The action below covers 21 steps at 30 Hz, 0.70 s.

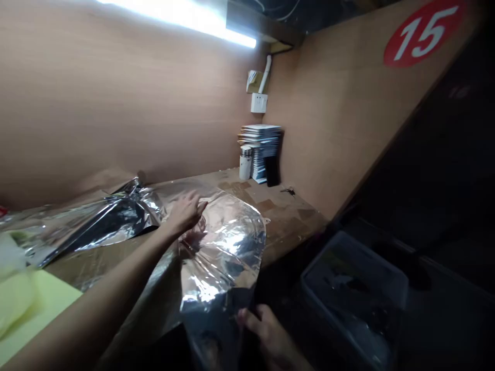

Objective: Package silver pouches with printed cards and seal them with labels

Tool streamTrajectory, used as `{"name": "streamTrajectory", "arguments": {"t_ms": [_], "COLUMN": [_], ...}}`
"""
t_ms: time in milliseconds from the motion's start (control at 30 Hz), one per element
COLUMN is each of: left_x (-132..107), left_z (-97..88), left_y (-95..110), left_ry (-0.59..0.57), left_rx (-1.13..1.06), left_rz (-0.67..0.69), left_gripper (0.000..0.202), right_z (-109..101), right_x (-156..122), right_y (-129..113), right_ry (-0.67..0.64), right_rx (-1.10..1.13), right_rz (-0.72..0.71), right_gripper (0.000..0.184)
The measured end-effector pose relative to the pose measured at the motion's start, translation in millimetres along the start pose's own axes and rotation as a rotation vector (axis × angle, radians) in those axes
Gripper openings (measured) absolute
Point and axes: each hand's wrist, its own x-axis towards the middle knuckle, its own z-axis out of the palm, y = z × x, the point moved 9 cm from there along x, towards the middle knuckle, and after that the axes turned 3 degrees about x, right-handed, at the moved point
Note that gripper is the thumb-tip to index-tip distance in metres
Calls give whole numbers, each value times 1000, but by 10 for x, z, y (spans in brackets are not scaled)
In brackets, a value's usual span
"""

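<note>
A flat silver foil balloon (228,242), with a rounded edge and a small tab at its right, lies across the table and hangs over the front edge. My left hand (188,210) rests on its upper left part, fingers spread out and somewhat blurred. Below the table edge, my right hand (266,327) is closed, thumb and fingers pinching the right edge of the hanging part. More crumpled silver foil (131,211) lies to the left, beyond my left forearm.
Yellow sheets (42,304) are at the lower left. In the back corner stand a stack of white-blue flat packs (261,147), a white bottle (245,164) and a black phone-like slab (271,171). Keys (288,190) lie nearby. A clear plastic bin (348,293) sits lower right.
</note>
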Motion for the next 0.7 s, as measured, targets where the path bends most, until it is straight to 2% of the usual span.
{"name": "streamTrajectory", "arguments": {"t_ms": [67, 100, 167, 233, 300, 333, 367, 400, 433, 500, 533, 567, 600, 633, 700], "left_x": [-415, -683, -1301, -1849, -2180, -2277, -2336, -2367, -2373, -2340, -2324, -2314, -2314, -2320, -2349], "left_z": [-67, -74, 28, 205, 422, 546, 669, 783, 869, 938, 924, 878, 809, 722, 530], "left_y": [296, 376, 443, 367, 209, 136, 75, 30, 2, -15, 1, 30, 65, 100, 173], "left_ry": [-127, -197, -373, -453, -429, -420, -419, -429, -435, -427, -415, -395, -373, -351, -330], "left_rx": [-57, -75, -64, 9, 111, 155, 192, 221, 240, 260, 257, 244, 221, 185, 50], "left_rz": [201, 279, 439, 534, 538, 534, 529, 528, 530, 535, 551, 573, 593, 606, 608], "left_gripper": [70, 72, 104, 119, 115, 111, 108, 107, 108, 111, 111, 110, 106, 100, 83], "right_z": [157, 217, 309, 339, 285, 233, 182, 149, 158, 350, 507, 688, 874, 1037, 1260], "right_x": [-98, -134, -175, -180, -143, -106, -63, -44, -84, -361, -526, -649, -721, -753, -751], "right_y": [-100, -184, -274, -172, 25, 85, 73, -27, -196, -522, -598, -608, -569, -512, -473], "right_ry": [-12, -31, -86, -109, -88, -68, -42, 8, 81, 223, 247, 202, 78, -95, -446], "right_rx": [85, 139, 227, 244, 104, -48, -250, -478, -704, -1082, -1227, -1358, -1473, -1558, -1593], "right_rz": [14, 15, 70, 194, 259, 217, 100, -92, -342, -896, -1138, -1326, -1455, -1525, -1523], "right_gripper": [57, 55, 44, 33, 27, 25, 23, 20, 21, 36, 46, 53, 57, 56, 42]}}
